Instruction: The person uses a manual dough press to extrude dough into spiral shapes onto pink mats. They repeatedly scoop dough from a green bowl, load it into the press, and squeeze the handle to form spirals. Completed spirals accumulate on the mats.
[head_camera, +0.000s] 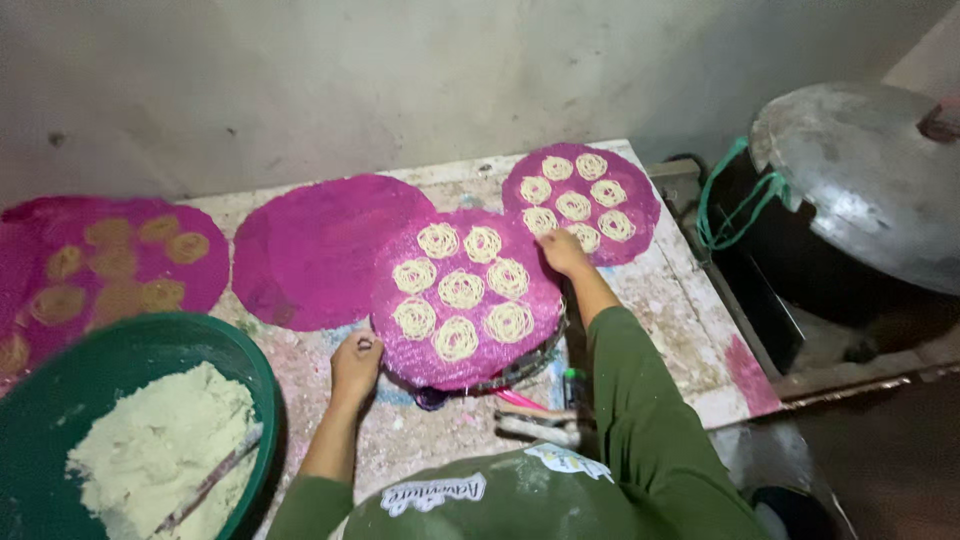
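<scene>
A round pink woven mat (495, 350) bearing several coils of pale noodle strands (461, 289) lies in front of me on the table. My left hand (356, 362) grips its near left edge. My right hand (562, 251) holds its far right edge, where it overlaps a second pink mat (637, 198) with several coils. The mat I hold rests over a dark round rim (528, 362) at its lower right.
A bare pink mat (320, 250) lies left of centre; another pink mat (100, 265) with brownish rounds is at far left. A green basin (255, 390) holds pale dough and a stick. A large metal lid (860, 180) covers a dark pot at right.
</scene>
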